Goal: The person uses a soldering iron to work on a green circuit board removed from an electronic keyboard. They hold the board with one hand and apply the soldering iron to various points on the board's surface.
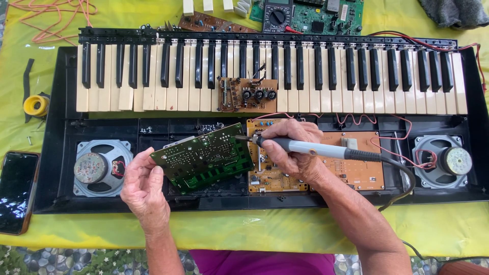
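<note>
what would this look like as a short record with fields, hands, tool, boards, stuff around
left hand: left hand holds the green board by its left edge, tilted up over the keyboard case
right hand: right hand grips the soldering iron, tip at the green board's upper right edge
under hands: orange board inside the case
on keys: small brown board
speakers: left speaker, right speaker
around: phone, solder roll, multimeter, yellow cloth
</note>
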